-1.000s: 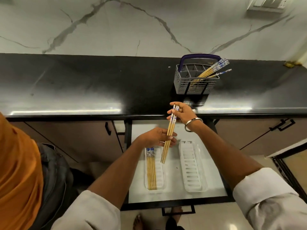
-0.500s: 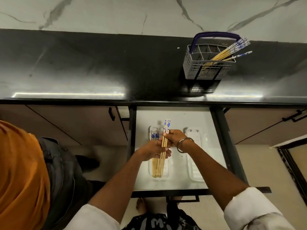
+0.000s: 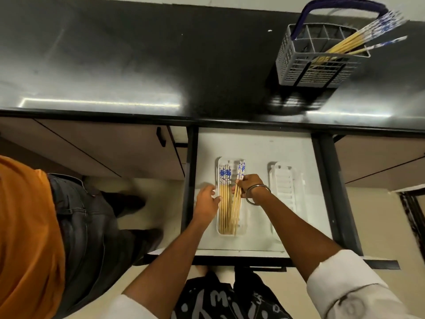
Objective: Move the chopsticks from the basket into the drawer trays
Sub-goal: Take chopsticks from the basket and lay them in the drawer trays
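A grey basket [image 3: 315, 70] with a purple handle stands on the black counter at the back right, holding several bamboo chopsticks [image 3: 358, 41] with blue-patterned tops. Below, an open white drawer [image 3: 257, 148] holds two white trays. The left tray [image 3: 230, 233] has several chopsticks [image 3: 224, 203] lying in it. My right hand [image 3: 249, 184] is shut on a small bundle of chopsticks [image 3: 236, 203], lowered into the right side of that tray. My left hand [image 3: 207, 201] hovers open at the tray's left edge. The right tray [image 3: 286, 187] holds none.
The black counter [image 3: 138, 65] runs across the top, its front edge overhanging the drawer's back. Brown cabinet doors flank the drawer. Another person in an orange top and dark trousers [image 3: 87, 226] stands close on the left. My feet are under the drawer front.
Both hands have gone down from counter height into the drawer. The bundle now lies along the left tray. My left hand has let go of it and moved left.
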